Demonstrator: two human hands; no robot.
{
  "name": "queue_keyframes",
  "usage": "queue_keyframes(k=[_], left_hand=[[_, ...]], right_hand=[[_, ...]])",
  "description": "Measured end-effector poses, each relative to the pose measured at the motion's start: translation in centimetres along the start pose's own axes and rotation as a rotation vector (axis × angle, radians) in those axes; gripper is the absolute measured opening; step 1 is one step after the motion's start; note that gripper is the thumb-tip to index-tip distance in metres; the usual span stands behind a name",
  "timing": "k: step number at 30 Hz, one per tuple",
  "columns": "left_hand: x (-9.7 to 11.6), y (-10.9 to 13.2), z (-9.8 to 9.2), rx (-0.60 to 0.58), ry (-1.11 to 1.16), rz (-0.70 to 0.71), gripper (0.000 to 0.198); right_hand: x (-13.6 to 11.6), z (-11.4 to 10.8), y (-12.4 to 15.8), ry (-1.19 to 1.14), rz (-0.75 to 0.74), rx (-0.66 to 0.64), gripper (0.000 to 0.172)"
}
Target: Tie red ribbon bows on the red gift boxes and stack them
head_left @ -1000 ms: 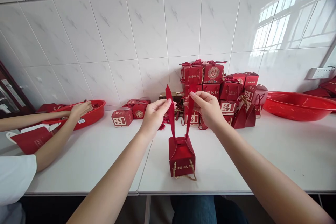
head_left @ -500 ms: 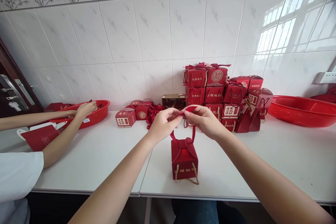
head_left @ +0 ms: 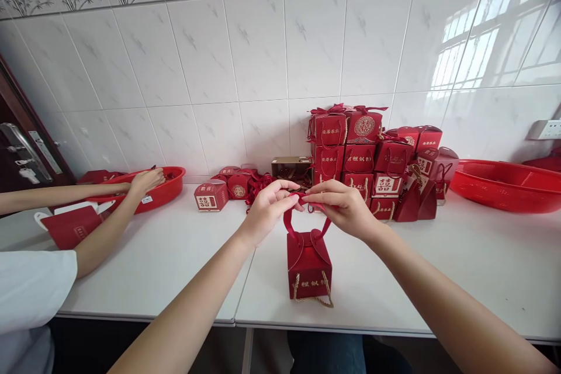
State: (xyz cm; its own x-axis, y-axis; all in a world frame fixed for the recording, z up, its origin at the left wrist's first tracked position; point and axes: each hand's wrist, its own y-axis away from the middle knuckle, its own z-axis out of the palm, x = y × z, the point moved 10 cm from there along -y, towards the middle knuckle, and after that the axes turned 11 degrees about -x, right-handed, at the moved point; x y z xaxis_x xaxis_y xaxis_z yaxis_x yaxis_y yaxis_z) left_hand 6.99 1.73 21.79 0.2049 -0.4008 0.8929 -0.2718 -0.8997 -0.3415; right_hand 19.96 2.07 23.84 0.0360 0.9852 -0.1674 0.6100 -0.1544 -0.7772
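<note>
A small red box (head_left: 309, 269) with gold lettering and a twisted gold cord handle stands upright on the white table. Red ribbon (head_left: 288, 223) rises in two strands from the box's top to my hands. My left hand (head_left: 270, 210) pinches the ribbon between thumb and fingers above the box. Close beside it, nearly touching, my right hand (head_left: 339, 204) also has its fingers closed on the ribbon. The fingertips partly cover where the strands meet.
Stacked red boxes (head_left: 360, 158) stand by the wall, with an empty red basket (head_left: 508, 187) to their right. Smaller boxes (head_left: 211, 195) sit left of centre. A person's hands (head_left: 146, 181) reach into a red basket (head_left: 175, 187) beside a red bag (head_left: 74, 227).
My hands have come slightly lower, and the fingers of my right hand lie straighter over the ribbon. The ribbon loop above them has collapsed. The box stands as before.
</note>
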Motion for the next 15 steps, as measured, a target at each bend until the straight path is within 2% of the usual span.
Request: queue_keyframes(k=[2, 4, 7, 9, 12, 14, 15], left_hand=[[1.1, 0.7, -0.3, 0.061, -0.304, 0.054, 0.032], [2.1, 1.8, -0.6, 0.127, -0.607, 0.120, 0.033], [1.5, 4.0, -3.0, 0.236, -0.873, 0.124, 0.032], [-0.8, 6.0, -5.9, 0.301, -0.972, 0.017, 0.033], [-6.8, 9.3, -9.2, 0.230, -0.995, -0.232, 0.036], [-10.8, 11.2, -9.5, 0.103, -0.951, -0.372, 0.033], [-12.1, 11.8, -9.2, 0.054, -0.948, -0.400, 0.031]], right_hand=[[0.7, -0.3, 0.5, -0.065, 0.083, 0.065, 0.022], [2.1, -1.1, 2.0, -0.133, 0.230, 0.155, 0.020], [5.1, -2.9, 6.8, -0.224, 0.521, 0.299, 0.021], [7.1, -3.9, 11.4, -0.243, 0.728, 0.337, 0.027], [9.2, -4.4, 18.4, -0.214, 1.023, 0.266, 0.034], [10.1, -3.3, 21.8, -0.232, 1.153, 0.130, 0.035], [10.3, -2.5, 22.8, -0.257, 1.179, 0.068, 0.035]])
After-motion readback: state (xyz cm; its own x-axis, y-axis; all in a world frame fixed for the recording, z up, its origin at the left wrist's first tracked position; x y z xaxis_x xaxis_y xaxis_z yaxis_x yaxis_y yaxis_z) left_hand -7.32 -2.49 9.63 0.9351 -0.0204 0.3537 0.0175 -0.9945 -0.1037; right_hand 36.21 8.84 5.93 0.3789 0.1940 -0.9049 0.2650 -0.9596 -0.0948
